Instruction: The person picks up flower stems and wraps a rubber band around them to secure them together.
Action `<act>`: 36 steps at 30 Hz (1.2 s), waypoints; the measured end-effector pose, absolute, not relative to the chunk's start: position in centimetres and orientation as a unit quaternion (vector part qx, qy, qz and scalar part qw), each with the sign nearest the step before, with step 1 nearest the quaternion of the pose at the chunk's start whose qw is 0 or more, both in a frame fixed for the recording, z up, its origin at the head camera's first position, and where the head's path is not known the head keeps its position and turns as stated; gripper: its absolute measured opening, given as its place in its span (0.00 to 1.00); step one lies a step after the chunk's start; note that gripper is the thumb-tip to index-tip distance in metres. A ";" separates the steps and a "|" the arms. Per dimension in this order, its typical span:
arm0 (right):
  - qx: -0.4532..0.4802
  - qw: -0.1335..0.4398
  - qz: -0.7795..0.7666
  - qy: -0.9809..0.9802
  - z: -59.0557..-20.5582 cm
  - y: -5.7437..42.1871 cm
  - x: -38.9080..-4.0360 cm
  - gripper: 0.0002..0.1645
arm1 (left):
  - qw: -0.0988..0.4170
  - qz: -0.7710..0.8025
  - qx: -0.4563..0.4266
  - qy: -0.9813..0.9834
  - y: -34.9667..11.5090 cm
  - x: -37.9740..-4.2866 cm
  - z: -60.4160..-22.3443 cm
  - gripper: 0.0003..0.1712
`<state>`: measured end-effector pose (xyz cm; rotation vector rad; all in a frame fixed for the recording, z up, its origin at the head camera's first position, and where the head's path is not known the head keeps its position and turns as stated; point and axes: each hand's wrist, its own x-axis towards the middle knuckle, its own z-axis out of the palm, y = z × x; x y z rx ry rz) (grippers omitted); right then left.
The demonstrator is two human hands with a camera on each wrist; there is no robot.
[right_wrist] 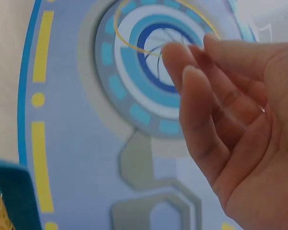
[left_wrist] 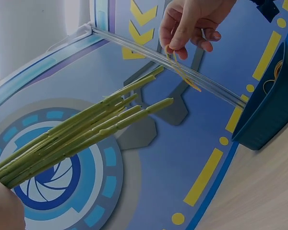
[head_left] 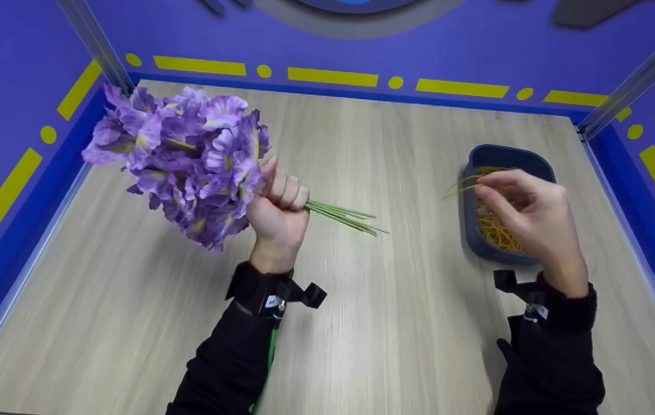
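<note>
A bunch of purple artificial irises (head_left: 189,155) is gripped round its stems by my left hand (head_left: 281,210), the blooms to the left. The green stems (head_left: 342,216) stick out past the fist to the right; their cut ends show large in the left wrist view (left_wrist: 101,124). My right hand (head_left: 535,213) pinches a yellow rubber band (head_left: 461,187) between thumb and forefinger, above the dark blue bin. In the right wrist view the rubber band (right_wrist: 127,42) hangs as a loose loop from the fingertips. Bands and stems are apart.
The dark blue bin (head_left: 471,242) on the right of the wooden table (head_left: 385,323) holds many yellow rubber bands (head_left: 497,233). Blue walls (head_left: 327,46) with yellow markings enclose the table at the back and both sides.
</note>
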<state>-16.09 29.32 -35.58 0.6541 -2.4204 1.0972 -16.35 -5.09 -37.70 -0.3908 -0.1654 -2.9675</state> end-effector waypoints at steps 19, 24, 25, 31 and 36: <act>0.360 0.107 0.376 -0.847 -35.9 24.9 -14.3 0.12 | 0.032 -0.973 -0.175 -0.145 -3.7 -16.0 -38.3 0.35; 0.371 0.081 0.372 -0.847 -35.9 24.6 -14.0 0.11 | 0.025 -0.974 -0.169 -0.152 -3.5 -15.9 -38.4 0.37; 0.373 0.077 0.372 -0.846 -35.9 24.5 -14.0 0.11 | 0.023 -0.973 -0.168 -0.156 -3.5 -15.9 -38.4 0.38; 0.388 0.081 0.371 -0.840 -36.1 24.0 -13.9 0.13 | 0.011 -0.971 -0.172 -0.166 -3.1 -15.8 -38.5 0.38; 0.401 0.080 0.381 -0.829 -36.4 23.5 -13.9 0.13 | 0.002 -0.971 -0.164 -0.174 -2.7 -15.7 -38.6 0.37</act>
